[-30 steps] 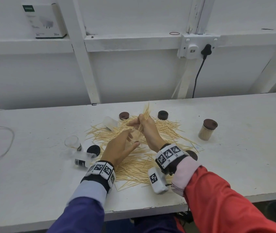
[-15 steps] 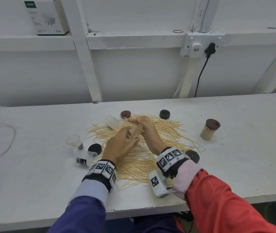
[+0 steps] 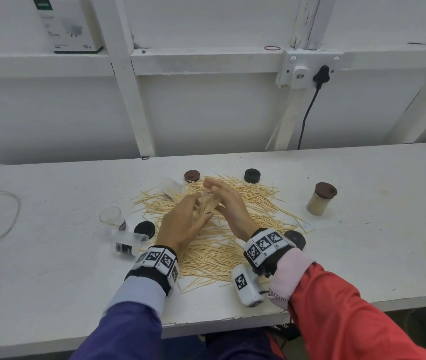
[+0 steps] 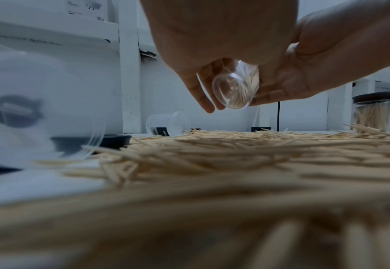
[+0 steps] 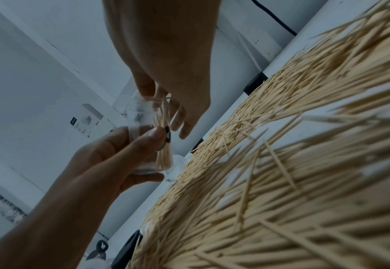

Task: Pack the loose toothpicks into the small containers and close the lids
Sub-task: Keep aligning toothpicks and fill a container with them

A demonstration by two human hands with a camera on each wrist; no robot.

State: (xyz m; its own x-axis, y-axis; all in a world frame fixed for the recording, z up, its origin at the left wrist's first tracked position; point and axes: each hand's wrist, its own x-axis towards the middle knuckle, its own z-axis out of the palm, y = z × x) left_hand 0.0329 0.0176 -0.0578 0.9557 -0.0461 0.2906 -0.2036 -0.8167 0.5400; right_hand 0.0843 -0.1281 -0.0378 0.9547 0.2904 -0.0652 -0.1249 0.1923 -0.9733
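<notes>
over white table (image 3: pixel 362 242), left hand (image 3: pixel 180 224) grips container (image 4: pixel 235 89); right hand (image 3: pixel 228 203) flat, uncurled.

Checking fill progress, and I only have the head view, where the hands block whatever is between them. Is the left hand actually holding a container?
Observer: Yes. In the left wrist view the left hand grips a clear container, tilted with its base towards the camera.
Operator: Is the right hand gripping it too?
Observer: No. The right wrist view shows the right hand with straight fingers at the container's mouth, not curled round it.
Operator: Is it full?
Observer: Not by that view. The toothpicks inside sit along one side, and the rest looks clear.
</notes>
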